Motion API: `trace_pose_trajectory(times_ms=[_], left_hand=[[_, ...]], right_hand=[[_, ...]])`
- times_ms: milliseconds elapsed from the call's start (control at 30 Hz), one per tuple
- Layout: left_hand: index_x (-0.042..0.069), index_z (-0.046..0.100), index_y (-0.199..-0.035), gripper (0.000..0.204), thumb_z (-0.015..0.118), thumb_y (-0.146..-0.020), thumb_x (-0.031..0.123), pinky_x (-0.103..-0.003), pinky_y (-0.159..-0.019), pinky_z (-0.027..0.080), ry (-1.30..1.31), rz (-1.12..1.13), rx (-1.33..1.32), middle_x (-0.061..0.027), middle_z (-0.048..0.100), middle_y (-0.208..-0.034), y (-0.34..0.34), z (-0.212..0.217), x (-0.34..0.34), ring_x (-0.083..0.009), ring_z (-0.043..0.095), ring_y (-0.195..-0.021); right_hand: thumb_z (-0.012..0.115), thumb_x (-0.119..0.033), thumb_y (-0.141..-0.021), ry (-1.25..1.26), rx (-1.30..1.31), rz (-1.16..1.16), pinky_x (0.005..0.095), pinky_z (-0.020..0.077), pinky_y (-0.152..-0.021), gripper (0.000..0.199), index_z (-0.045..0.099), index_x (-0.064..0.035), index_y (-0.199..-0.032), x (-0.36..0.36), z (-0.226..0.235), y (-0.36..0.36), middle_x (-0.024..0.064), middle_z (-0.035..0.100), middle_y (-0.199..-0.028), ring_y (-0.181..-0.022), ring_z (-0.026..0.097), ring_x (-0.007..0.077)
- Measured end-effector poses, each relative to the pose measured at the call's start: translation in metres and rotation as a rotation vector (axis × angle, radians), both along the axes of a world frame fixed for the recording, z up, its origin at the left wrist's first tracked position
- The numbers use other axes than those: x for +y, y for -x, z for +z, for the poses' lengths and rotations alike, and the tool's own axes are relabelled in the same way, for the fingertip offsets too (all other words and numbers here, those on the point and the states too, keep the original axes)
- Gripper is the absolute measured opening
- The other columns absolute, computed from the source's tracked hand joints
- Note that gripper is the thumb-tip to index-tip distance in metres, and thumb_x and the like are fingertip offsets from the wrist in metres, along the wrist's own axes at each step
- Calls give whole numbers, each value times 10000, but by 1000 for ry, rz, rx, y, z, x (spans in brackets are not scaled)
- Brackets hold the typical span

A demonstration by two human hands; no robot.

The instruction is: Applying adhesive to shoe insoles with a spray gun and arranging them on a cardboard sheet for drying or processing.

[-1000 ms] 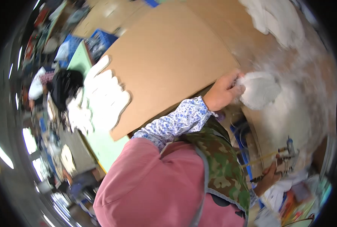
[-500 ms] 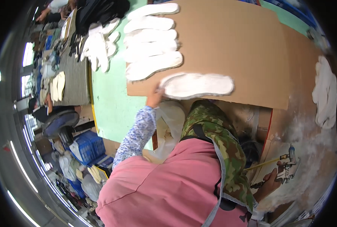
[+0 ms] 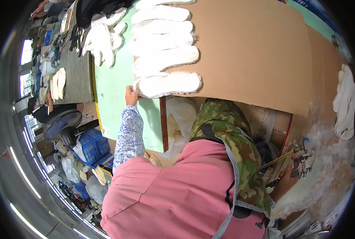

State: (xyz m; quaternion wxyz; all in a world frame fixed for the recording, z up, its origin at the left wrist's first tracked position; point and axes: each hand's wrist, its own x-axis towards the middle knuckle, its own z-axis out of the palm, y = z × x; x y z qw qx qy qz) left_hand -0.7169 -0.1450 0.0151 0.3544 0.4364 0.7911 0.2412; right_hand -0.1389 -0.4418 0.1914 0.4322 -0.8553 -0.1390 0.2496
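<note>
My left hand [image 3: 132, 95] pinches the left end of a white fleecy insole [image 3: 169, 84], which lies flat along the front left edge of a brown cardboard sheet [image 3: 249, 51]. Beyond it, several like insoles [image 3: 167, 57] lie in a column, toes pointing right. Low on the right, my right hand [image 3: 288, 177] is wrapped round a metal spray gun [image 3: 305, 161] with a yellow hose [image 3: 279, 159]. Its fingers are partly hidden by the gun.
The cardboard rests on a pale green table [image 3: 114, 107]. A heap of white insoles [image 3: 104, 40] sits at the far left; more white pieces [image 3: 344, 103] lie at the right edge. A fan [image 3: 62, 123] and blue crates [image 3: 92, 147] stand left. A camouflage apron [image 3: 225, 123] covers my lap.
My left hand has moved left with the insole, from the cardboard's front middle into line with the others. The spray gun has shifted slightly up, still in my right hand.
</note>
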Motion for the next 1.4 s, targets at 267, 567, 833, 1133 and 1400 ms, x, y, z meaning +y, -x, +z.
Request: trace_pose_trajectory(times_ms=[267, 567, 833, 1133, 1400], left_hand=[[164, 284, -1370, 589, 465, -811, 206, -500, -744, 485, 174, 296, -190, -126, 489, -1185, 13, -8, 17, -321, 544, -986], [103, 465, -1180, 378, 575, -820, 132, -391, -620, 506, -89, 70, -470, -122, 592, -792, -191, -45, 150, -227, 593, -710], [71, 546, -989, 207, 583, -800, 148, -366, -627, 511, -176, -241, -307, -113, 619, -768, -392, 2, 200, -213, 614, -709], [36, 637, -773, 138, 592, -778, 166, -338, -634, 517, -183, 394, 212, -103, 649, -742, -62, 41, 58, -197, 637, -708], [71, 678, -871, 186, 706, -702, 145, -333, -706, 532, 4, 198, 620, -94, 675, -826, 64, -13, -27, -212, 650, -762]], right_hand=[[512, -81, -909, -76, 41, -134, 207, 252, -434, 267, 599, 10, -1144, -17, -12, -8, -22, 499, -623, -463, 329, 30], [579, -103, -871, -63, 92, -311, 251, 335, -453, 257, 590, -19, -1113, -84, -38, -21, 27, 583, -749, -502, 435, 64], [597, -106, -847, -15, 70, -337, 271, 333, -483, 194, 614, -10, -1015, -139, -54, -25, 1, 536, -679, -578, 426, 63], [539, -84, -894, -99, 6, -439, 207, 254, -425, 253, 602, -24, -1132, -143, -38, -38, -36, 476, -652, -480, 325, 33], [532, -76, -912, -6, 18, -291, 227, 235, -422, 283, 580, -41, -1189, -123, 11, -67, -64, 314, -570, -460, 286, 38]])
